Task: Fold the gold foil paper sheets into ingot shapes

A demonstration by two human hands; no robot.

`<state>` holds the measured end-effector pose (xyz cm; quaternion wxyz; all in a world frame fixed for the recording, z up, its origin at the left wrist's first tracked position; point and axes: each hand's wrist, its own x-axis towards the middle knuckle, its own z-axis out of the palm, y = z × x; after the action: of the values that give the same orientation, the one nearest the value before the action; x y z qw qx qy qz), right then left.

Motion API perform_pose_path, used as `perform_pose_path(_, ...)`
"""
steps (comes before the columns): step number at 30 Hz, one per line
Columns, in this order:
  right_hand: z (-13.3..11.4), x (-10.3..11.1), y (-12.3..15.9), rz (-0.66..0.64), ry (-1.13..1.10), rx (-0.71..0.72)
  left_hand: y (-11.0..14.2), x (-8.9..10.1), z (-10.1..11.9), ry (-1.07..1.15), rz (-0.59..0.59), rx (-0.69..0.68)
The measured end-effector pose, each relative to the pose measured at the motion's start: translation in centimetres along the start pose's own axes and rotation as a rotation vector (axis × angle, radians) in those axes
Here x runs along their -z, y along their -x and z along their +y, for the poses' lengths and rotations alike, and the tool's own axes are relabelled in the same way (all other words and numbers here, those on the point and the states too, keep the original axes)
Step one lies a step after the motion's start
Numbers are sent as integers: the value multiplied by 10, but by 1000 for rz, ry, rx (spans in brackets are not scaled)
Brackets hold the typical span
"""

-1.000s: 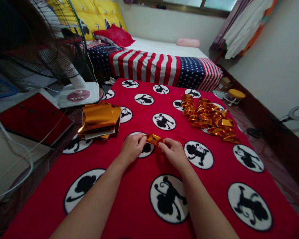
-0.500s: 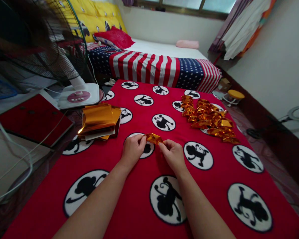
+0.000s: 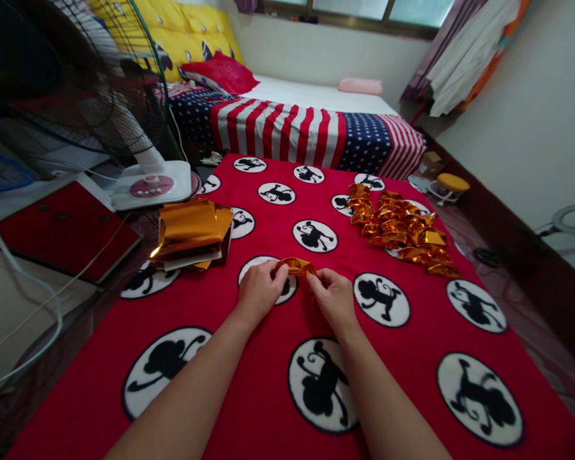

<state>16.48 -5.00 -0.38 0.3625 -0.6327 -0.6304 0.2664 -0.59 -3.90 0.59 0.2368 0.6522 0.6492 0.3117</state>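
Note:
A folded piece of gold foil paper [image 3: 297,266] is pinched at both ends between my hands, over the red cloth with monkey prints [image 3: 249,383]. My left hand [image 3: 260,285] closes thumb and fingers on its left end. On its right end, my right hand [image 3: 333,292] grips with thumb and forefinger. To the left lies a stack of flat gold foil sheets [image 3: 191,230], with some white edges showing. At the right, several folded gold foil pieces [image 3: 397,223] sit in rows on the cloth.
A fan with a white base [image 3: 151,185] stands left beyond the foil stack, near a dark red panel [image 3: 62,223]. Behind the cloth is a bed with a striped, starred cover [image 3: 297,131]. A yellow-topped stool [image 3: 453,183] stands on the floor at right.
The thumbs and fingers have shifted slightly on the foil piece, and its shape between them looks a little more open. The stack and the folded pieces have stayed put.

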Motion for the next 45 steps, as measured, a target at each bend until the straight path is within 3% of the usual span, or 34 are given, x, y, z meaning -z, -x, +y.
perform_pose_path(4, 1, 1, -1, 18, -6, 18, -2, -5, -5, 93, 158, -53)
perform_pose_path(7, 0, 2, -2, 33, 18, 24, -2, -8, -9, 101, 175, -114)
perform_pose_path(12, -2, 3, -4, 30, 121, 37, 0, -8, -8, -41, 124, -159)
perform_pose_path(19, 0, 4, -4, 14, 172, 65, 1, 1, 0, -383, -51, -206)
perform_pose_path(25, -2, 4, -5, 7, 145, 97, -3, 8, -3, -356, -162, -209)
perform_pose_path(45, -3, 4, -2, -1, 110, 126, -3, 9, -7, -190, -168, -143)
